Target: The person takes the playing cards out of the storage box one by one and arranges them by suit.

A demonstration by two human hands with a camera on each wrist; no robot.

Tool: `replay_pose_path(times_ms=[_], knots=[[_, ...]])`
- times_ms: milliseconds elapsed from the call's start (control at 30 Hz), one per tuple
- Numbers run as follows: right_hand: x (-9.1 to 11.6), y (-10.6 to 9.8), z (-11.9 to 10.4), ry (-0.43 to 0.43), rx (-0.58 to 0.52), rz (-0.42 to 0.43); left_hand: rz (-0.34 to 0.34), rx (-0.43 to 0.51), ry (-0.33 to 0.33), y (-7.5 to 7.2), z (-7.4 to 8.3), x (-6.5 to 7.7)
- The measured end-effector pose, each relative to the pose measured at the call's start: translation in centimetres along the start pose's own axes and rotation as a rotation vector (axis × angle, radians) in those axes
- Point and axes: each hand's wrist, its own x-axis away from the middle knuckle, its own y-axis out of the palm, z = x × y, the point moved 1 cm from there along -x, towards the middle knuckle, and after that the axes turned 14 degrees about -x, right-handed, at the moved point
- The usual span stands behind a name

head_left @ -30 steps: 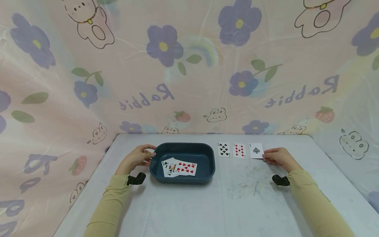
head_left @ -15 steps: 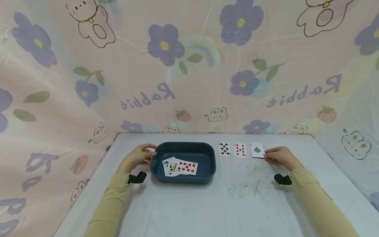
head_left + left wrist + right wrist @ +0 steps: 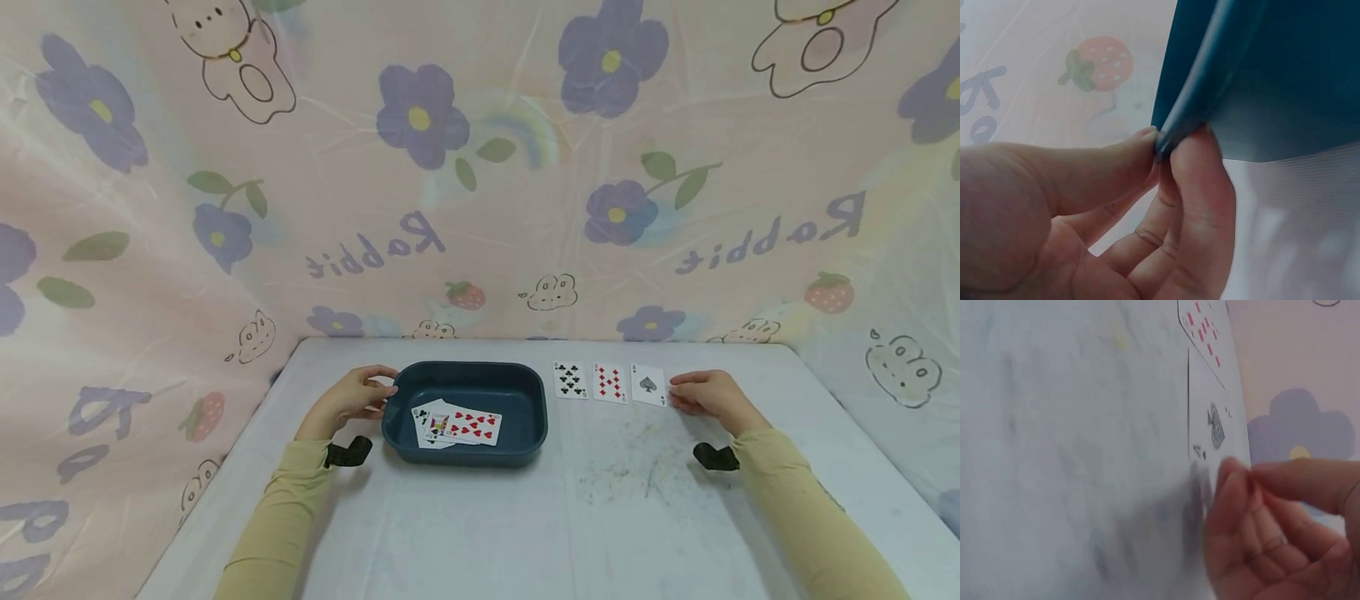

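1. Right hand [image 3: 711, 397] let go of the ace of spades [image 3: 648, 384]; fingertips [image 3: 1230, 481] ended just beside its edge.
2. Card's gripped side came down, leaving it lying left of the fingertips.
3. Corner mark [image 3: 1199, 452], earlier covered by the pinch, showed beside it.

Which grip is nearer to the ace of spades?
Right: the right grip is just beside the ace of spades, at its right edge; the left grip is farther, pinching the left rim of the tray.

The head camera is looking forward and down over the tray [image 3: 465, 457]; close up, the left-wrist view is sharing its rim [image 3: 1197, 75], the right-wrist view the ace [image 3: 648, 385] right of it.
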Motion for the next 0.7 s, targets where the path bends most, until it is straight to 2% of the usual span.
replay_pose_path(times_ms=[267,567,700], knots=[[-0.2,1.4,0.3,-0.044,-0.076,-0.106,-0.001,0.002,0.002,0.1,-0.3,-0.1],[-0.2,1.0,0.4,-0.016,-0.063,-0.104,-0.001,-0.007,0.003,0.2,-0.3,-0.1],[-0.2,1.0,-0.3,-0.044,-0.019,-0.106,0.001,-0.013,0.001,0.0,-0.2,-0.1]])
